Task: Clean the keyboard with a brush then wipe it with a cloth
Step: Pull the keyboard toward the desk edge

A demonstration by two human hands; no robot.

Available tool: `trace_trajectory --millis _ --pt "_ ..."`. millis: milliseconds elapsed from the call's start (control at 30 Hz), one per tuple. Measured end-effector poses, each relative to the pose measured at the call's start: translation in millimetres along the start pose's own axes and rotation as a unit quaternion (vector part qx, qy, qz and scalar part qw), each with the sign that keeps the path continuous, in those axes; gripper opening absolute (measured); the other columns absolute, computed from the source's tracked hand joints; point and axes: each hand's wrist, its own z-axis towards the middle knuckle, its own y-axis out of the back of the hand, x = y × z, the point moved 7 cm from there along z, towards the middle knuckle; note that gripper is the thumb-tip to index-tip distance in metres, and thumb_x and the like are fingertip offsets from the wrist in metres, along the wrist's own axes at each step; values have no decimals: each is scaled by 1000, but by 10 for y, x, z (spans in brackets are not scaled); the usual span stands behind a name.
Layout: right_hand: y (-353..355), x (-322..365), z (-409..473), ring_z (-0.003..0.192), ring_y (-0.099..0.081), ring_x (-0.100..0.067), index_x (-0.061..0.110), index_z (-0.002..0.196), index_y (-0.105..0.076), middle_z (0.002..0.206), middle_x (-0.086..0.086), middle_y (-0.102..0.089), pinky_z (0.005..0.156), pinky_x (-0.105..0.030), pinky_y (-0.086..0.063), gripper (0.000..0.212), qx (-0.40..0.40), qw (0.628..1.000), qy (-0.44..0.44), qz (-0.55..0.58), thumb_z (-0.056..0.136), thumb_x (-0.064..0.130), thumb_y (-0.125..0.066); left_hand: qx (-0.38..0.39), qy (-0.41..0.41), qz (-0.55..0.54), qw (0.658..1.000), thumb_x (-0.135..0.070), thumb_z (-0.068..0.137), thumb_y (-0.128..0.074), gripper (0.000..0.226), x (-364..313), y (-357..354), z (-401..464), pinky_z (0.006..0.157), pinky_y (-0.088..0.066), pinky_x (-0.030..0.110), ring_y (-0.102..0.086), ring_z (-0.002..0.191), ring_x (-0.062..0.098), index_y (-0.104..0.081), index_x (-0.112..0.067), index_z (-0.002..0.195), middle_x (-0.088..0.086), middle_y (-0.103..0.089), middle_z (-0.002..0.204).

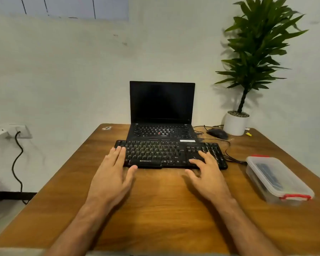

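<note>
Box (277, 179) contents blurred behind clear lid. Left hand (112, 174), right hand (209, 177): fingers spread, empty, tips over keyboard (166, 154) ends. Bare table (164, 209) at near edge.

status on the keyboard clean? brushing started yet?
Not started. Done: nothing visible. In hand: both the left hand and right hand are open and empty, fingers resting at the ends of the keyboard. Left: brushing and wiping; no brush or cloth is visible, possibly inside the closed plastic box.
</note>
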Motion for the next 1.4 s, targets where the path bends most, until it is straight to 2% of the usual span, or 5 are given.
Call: trace_trajectory --millis 300,467,767,900,1400 --pt "11 -637 462 151 -11 -28 29 141 -51 164 -5 -19 121 -52 -20 60 -66 991 -112 39 90 59 -59 49 166 -95 980 -88 56 -59 135 556 -400 511 121 -14 41 -7 153 18 -5 -20 160 2 -11 167" --pt "11 -779 545 147 -26 -27 28 140 -52 162 -4 -19 117 -49 -29 59 -89 981 -146 97 89 55 -63 68 206 -166 962 -76 39 -82 157 800 -589 568 120 -22 47 -18 151 28 3 -21 159 8 -14 166" --pt "65 -810 533 131 -45 -25 26 139 -51 158 -3 -24 101 -37 -41 48 -128 969 -145 157 96 45 -58 91 195 -211 954 -62 39 -89 158 840 -630 641 116 -30 34 -43 139 22 4 -19 159 -2 -39 157" --pt "89 -752 464 129 -45 -24 30 142 -48 156 0 -24 103 -47 -45 45 -120 968 -121 185 99 42 -53 81 208 -207 952 -56 41 -92 157 815 -556 536 115 -32 33 -45 138 22 4 -16 159 0 -42 155" --pt "139 -615 -149 123 -47 -15 26 141 -50 144 -5 -50 101 -35 -39 41 -86 967 -120 209 101 15 -51 82 239 -168 953 -57 44 -90 152 860 -40 -192 113 -36 38 -47 136 22 -1 -12 159 0 -43 154"
